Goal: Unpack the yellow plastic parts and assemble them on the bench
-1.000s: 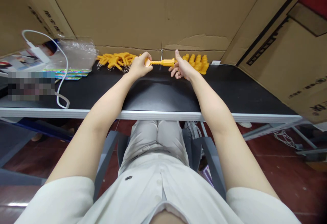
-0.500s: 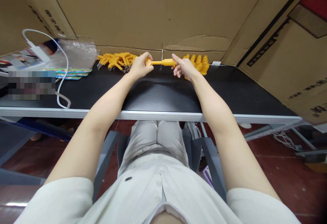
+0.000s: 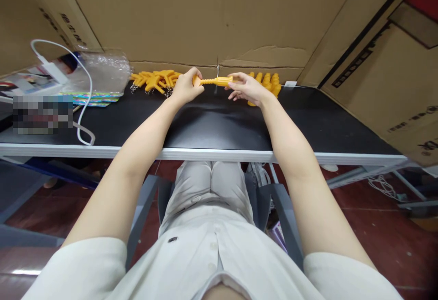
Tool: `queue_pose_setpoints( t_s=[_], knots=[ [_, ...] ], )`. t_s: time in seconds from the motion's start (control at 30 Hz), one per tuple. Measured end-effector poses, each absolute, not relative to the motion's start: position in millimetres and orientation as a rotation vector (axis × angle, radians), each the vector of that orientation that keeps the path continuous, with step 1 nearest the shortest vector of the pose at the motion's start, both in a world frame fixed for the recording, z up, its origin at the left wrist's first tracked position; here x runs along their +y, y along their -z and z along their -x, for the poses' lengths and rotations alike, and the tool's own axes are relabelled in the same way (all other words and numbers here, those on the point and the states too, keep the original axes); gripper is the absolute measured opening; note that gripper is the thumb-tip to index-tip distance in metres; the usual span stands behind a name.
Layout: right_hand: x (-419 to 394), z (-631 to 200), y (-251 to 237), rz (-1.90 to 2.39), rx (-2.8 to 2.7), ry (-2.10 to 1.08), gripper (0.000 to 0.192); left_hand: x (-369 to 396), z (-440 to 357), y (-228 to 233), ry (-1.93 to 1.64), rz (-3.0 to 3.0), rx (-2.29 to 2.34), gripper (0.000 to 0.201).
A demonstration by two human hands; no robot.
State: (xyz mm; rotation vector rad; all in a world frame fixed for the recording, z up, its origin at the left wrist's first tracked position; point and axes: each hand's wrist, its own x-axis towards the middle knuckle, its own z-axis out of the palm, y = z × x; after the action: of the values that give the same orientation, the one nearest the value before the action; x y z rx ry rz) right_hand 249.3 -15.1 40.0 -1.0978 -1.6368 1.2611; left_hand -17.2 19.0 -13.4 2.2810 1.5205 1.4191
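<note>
One yellow rod is held sideways over the black table, spanned between two hands. Its left end is pinched by the thumb and fingers of the left hand; its thicker right end is pinched by the thumb and forefinger of the right hand, whose other fingers are loosely spread beneath. Whether the rod is made of one part or two cannot be told. Beside the left hand, one heap of branched yellow pieces is seen, too overlapped to be counted, with at least three metal chains trailed at its front. Behind and beside the right hand, yellow pieces are ranged in four visible lines, partly hidden by the hand. One white tag is set just to their right. Farther left, one pile of clear bags is crossed at its side by one white cable.
</note>
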Motion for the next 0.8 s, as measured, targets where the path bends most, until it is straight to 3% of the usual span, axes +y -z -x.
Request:
queue_pose_setpoints(
  t_s=[0.23,0.37,0.53,0.67,0.8],
  knots=[
    [-7.2,-242.3,-31.0,1.170,-1.631,-1.183,0.065,7.3,10.8,10.7,-1.355,-2.319,1.523,0.033],
    [-4.4,-238.6,-26.6,1.238,-1.613,-1.158,0.072,4.9,6.8,10.3,-1.364,-2.300,1.517,0.031],
    [-5.3,-243.4,-30.9,1.326,-1.571,-1.247,0.070,6.8,5.6,11.9,-1.430,-2.258,1.422,0.031],
    [-12.0,-249.3,-36.2,1.174,-1.580,-1.276,0.045,9.1,8.5,13.9,-1.444,-2.242,1.418,0.029],
    [-15.0,-247.2,-35.5,1.079,-1.608,-1.191,0.041,8.5,9.3,13.1,-1.381,-2.248,1.467,0.029]
  ],
)
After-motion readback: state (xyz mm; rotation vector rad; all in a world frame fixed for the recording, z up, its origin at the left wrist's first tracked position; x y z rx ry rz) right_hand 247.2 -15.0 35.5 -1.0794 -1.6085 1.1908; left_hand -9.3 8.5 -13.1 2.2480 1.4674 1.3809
